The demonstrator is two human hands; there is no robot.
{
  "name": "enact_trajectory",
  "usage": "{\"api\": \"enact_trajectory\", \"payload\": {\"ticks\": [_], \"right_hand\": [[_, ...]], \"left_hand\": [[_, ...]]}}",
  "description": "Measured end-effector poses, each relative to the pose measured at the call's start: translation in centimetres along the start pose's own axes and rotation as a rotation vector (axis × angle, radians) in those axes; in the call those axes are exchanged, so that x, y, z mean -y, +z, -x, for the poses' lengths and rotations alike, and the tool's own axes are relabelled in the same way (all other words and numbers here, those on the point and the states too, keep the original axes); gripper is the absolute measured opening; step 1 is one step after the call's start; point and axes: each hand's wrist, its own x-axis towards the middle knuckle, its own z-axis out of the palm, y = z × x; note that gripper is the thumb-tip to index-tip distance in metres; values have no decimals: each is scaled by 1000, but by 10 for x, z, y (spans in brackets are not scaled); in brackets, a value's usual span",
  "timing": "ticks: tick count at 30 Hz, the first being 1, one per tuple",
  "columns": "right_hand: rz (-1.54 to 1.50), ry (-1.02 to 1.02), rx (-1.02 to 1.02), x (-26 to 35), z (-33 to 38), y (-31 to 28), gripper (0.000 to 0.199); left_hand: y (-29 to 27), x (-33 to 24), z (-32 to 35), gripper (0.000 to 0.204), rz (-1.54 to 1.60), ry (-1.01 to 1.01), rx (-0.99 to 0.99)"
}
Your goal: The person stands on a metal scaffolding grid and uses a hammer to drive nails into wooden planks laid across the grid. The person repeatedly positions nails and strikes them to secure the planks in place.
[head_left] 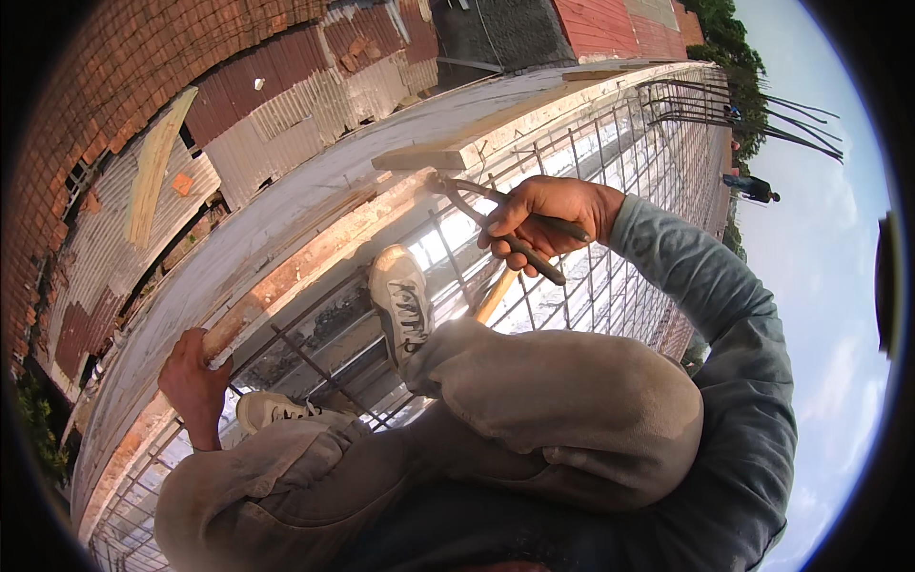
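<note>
In my right hand (553, 221) is a pair of pincers (468, 198) with dark grips, its handles spread apart. The jaws meet the top edge of a long wooden formwork board (291, 250), close to the end of a pale timber plank (419, 157). What lies between the jaws is too small to make out. My left hand (194, 378) grips the same board further down on the left, fingers wrapped over its edge. Beside the board runs a grid of steel reinforcing bars (301, 355), with my light shoe (400, 300) resting among them.
Long steel bars (753, 114) stick out at the far end, where another person (750, 188) stands. Beyond the board lie a concrete ledge (238, 276), corrugated metal roofs (286, 124) and a tiled roof (124, 76), lower down. A wooden stick (497, 294) lies beside my raised knee.
</note>
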Motion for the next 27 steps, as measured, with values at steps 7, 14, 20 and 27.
{"api": "enact_trajectory", "payload": {"ticks": [7, 14, 20, 27], "right_hand": [[-48, -263, -32, -45, -2, 0, 7], [227, -231, 81, -25, 1, -43, 16], [170, -254, 46, -52, -16, -58, 28], [96, -273, 7, -55, -24, -45, 41]], "left_hand": [[9, -4, 5, 50, 46, 90, -63], [16, 2, 8, 52, 43, 53, -72], [-9, -3, -1, 50, 40, 69, -41], [-5, 0, 10, 49, 71, 71, -94]]}}
